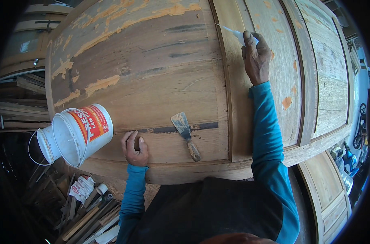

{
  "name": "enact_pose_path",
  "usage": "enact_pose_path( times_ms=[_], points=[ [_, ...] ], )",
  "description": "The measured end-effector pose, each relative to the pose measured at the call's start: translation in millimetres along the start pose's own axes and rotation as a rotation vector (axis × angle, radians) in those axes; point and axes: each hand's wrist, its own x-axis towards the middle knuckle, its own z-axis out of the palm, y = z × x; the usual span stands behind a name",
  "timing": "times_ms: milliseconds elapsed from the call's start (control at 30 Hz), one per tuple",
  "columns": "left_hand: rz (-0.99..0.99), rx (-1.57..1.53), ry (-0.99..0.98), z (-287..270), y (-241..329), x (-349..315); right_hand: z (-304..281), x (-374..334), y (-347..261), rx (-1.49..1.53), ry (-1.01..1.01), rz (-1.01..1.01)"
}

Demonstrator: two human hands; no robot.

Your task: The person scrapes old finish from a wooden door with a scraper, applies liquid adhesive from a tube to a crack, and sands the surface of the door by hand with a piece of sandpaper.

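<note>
My right hand [256, 57] is raised over the far middle of a wooden door panel, closed around a small white bottle [238, 34]. The bottle's long thin nozzle points to the far left. On the near part of the panel [168, 97], my left hand [135, 149] rests with slightly bent fingers apart, and nothing shows in it. Its fingertips touch the wood by the left part of a dark lengthwise strip [207, 126]. A putty knife [186, 136] with a smeared blade and worn wooden handle lies across that strip, right of my left hand.
A white bucket [101, 134] with a red and orange label stands at the panel's left edge, beside a smaller white tub [45, 144]. Orange filler patches [101, 84] mark the panel. Scrap wood [89, 221] is piled at lower left; another door [325, 191] lies lower right.
</note>
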Motion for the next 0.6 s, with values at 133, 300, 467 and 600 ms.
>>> enact_pose_path(
  times_ms=[133,300,467,600],
  points=[
    [0.047,0.024,0.006,0.2,-4.6,0.1,2.7,2.0,-0.4,-0.108,0.011,-0.073],
    [0.045,0.016,0.011,1.0,-2.6,0.9,9.5,4.0,0.3,-0.101,0.059,-0.096],
    [0.058,0.02,0.012,0.8,-3.4,1.0,17.1,11.6,13.8,-0.156,0.091,-0.093],
    [0.025,0.013,0.0,1.2,-4.2,-0.9,21.2,11.8,21.7,-0.186,0.109,-0.123]
  ],
)
